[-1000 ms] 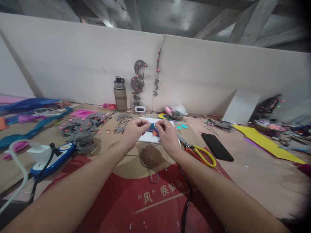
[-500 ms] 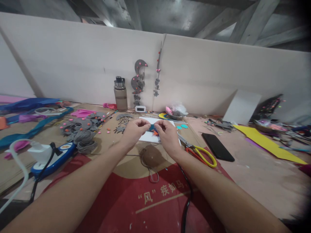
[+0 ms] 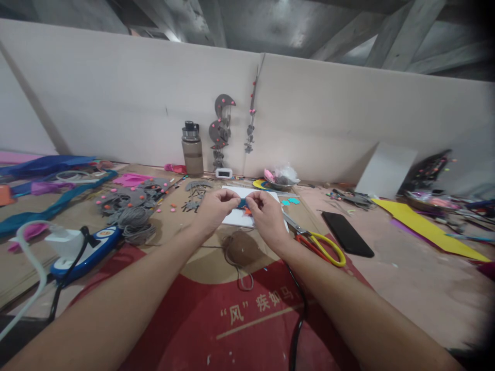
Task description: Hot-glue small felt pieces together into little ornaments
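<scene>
Pale partition panels (image 3: 328, 113) rise behind the cluttered pinkish surface (image 3: 417, 288), with grey beams (image 3: 412, 31) overhead. Printed red sheeting (image 3: 185, 330) lies on the near side of both hands, below the forearms. Left hand (image 3: 217, 208) and right hand (image 3: 267, 212) face each other, thumbs and fingers pinching opposite ends of a small blue piece (image 3: 243, 203). It sits directly between them, over a white sheet (image 3: 234, 220); an orange scrap (image 3: 247, 211) shows beside the right fingertips. Scissors (image 3: 305, 235) lie just right of the right hand, a black phone (image 3: 347, 234) farther right.
</scene>
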{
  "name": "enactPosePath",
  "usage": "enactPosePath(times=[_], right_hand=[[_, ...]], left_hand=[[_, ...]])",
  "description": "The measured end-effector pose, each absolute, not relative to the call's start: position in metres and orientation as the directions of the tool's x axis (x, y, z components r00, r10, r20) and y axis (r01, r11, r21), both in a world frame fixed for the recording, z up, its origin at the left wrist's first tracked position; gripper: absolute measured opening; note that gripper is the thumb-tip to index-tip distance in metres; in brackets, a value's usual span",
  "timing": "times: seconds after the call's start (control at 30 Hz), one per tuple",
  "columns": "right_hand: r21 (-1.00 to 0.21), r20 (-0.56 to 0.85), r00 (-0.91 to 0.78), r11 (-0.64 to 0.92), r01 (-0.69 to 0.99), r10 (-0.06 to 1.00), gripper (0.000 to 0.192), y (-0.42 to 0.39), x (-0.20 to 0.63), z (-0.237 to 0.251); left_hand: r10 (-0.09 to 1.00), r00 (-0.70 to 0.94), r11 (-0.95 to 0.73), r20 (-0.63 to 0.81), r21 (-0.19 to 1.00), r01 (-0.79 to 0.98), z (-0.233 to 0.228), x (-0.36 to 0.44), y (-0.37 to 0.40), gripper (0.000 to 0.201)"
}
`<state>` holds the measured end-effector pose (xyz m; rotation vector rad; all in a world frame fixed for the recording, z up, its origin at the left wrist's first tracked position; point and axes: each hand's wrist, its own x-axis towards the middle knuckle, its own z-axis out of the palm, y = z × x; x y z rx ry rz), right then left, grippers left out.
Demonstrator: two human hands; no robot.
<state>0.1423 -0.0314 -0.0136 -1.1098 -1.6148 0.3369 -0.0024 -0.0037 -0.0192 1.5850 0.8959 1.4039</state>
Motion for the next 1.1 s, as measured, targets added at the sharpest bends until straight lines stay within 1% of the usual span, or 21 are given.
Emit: enactPosePath(times=[0.33, 0.43, 0.5, 0.63, 0.73, 0.83, 0.97, 1.1], right_hand=[[-0.718, 0.597, 0.029, 0.518, 0.464, 0.802, 0.015, -0.03, 0.141, -0.015], [-0.728, 0.59, 0.022, 0.52, 0.447, 0.807, 0.015, -0.031, 0.14, -0.015], [-0.743, 0.575, 0.021, 0.512, 0.431, 0.818, 0.014, -0.031, 0.14, -0.014], [-0.794, 0.529, 0.048, 0.474, 0.381, 0.847, 0.014, -0.029, 0.142, -0.014], [-0.81, 0.512, 0.066, 0.456, 0.368, 0.856, 0.016, -0.028, 0.142, -0.014], [-0.805, 0.516, 0.06, 0.459, 0.376, 0.855, 0.016, -0.029, 0.142, -0.013], [-0.784, 0.536, 0.037, 0.48, 0.394, 0.844, 0.015, -0.032, 0.141, -0.014], [-0.755, 0.564, 0.019, 0.506, 0.418, 0.826, 0.014, -0.033, 0.14, -0.015]], left_hand=[[0.917, 0.145, -0.369, 0.371, 0.928, -0.043, -0.02, -0.003, -0.002, 0.011], [0.916, 0.167, -0.355, 0.364, 0.931, -0.083, -0.019, -0.003, -0.003, 0.011], [0.918, 0.209, -0.312, 0.336, 0.94, -0.14, -0.017, -0.003, -0.005, 0.011], [0.912, 0.328, -0.16, 0.245, 0.951, -0.266, -0.011, -0.004, -0.008, 0.016], [0.916, 0.34, -0.106, 0.212, 0.947, -0.303, -0.008, -0.005, -0.008, 0.019], [0.918, 0.312, -0.179, 0.243, 0.959, -0.221, -0.009, -0.006, -0.006, 0.023], [0.9, 0.276, -0.347, 0.338, 0.938, -0.017, -0.011, -0.007, -0.005, 0.023], [0.893, 0.254, -0.404, 0.373, 0.911, 0.085, -0.01, -0.007, -0.009, 0.021]])
